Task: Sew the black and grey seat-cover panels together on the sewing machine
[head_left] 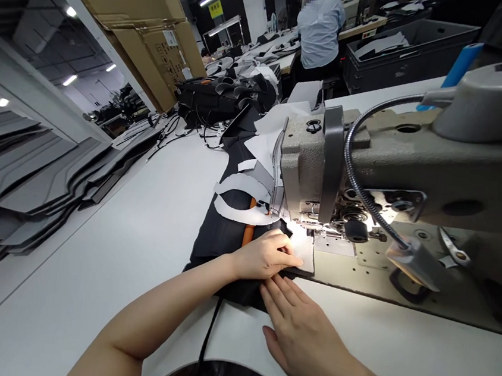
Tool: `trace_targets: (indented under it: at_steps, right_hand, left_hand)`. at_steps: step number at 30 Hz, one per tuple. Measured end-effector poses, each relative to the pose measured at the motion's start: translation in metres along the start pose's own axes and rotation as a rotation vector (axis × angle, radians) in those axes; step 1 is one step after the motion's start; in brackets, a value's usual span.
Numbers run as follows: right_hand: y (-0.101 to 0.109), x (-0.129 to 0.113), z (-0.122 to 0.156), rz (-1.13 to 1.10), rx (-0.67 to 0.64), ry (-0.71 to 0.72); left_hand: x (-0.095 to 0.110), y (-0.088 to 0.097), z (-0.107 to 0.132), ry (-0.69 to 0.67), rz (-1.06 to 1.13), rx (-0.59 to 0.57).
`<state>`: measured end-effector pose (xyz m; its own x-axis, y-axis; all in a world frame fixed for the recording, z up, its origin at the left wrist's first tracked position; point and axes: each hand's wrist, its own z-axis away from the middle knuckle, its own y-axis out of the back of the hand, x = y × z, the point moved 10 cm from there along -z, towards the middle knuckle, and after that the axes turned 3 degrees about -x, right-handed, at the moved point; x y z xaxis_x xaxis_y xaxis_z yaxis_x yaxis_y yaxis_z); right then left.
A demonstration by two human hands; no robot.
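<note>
At the sewing machine (325,166), a black fabric piece (209,243) lies on the white table, with a light grey textured patch (303,252) by the lit needle area. My left hand (264,255) rests on the fabric just left of this patch, its fingers bent together and gripping at the fabric; the fingertips are partly hidden. Below it, my right hand (303,331) lies with fingers stretched flat, their tips on the black fabric's near edge. White curved pieces (243,214) and an orange strip (248,234) lie on the fabric beyond my left hand.
Stacked grey panels (24,170) line the left side. Cardboard boxes (157,52) and a heap of black parts (224,98) stand behind. Scissors (453,248) lie on the machine bed at right, near a lamp (413,262). A person (319,28) works beside a grey crate (408,55).
</note>
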<state>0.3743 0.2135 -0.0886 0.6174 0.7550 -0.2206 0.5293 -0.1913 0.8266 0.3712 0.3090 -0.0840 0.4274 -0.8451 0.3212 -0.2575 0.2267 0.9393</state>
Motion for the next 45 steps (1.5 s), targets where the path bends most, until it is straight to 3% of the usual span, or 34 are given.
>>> trace_targets:
  at_steps: [6, 10, 15, 19, 28, 40, 45]
  right_hand:
    - [0.0, 0.011, -0.003, -0.011, 0.003, -0.02]
    - [0.018, 0.025, -0.007, -0.071, 0.047, 0.025]
    - [0.044, 0.089, -0.005, -0.032, 0.116, -0.176]
    - [0.038, 0.118, 0.001, 0.029, 0.13, -0.277]
    - [0.027, 0.117, 0.003, 0.018, 0.121, -0.286]
    - [0.023, 0.109, 0.001, -0.023, 0.055, -0.207]
    - [0.022, 0.102, 0.007, -0.023, 0.016, -0.249]
  left_hand:
    - [-0.01, 0.005, -0.01, -0.045, -0.044, 0.081]
    - [-0.01, 0.004, -0.015, -0.047, -0.075, 0.079]
    - [-0.011, -0.003, -0.015, 0.145, -0.183, 0.07]
    - [-0.008, -0.009, -0.011, 0.189, -0.234, 0.124]
    - [-0.012, -0.006, -0.008, 0.176, -0.131, 0.202]
    - [-0.01, -0.007, -0.006, 0.118, -0.115, 0.126]
    - [-0.01, -0.006, -0.006, 0.096, -0.057, 0.134]
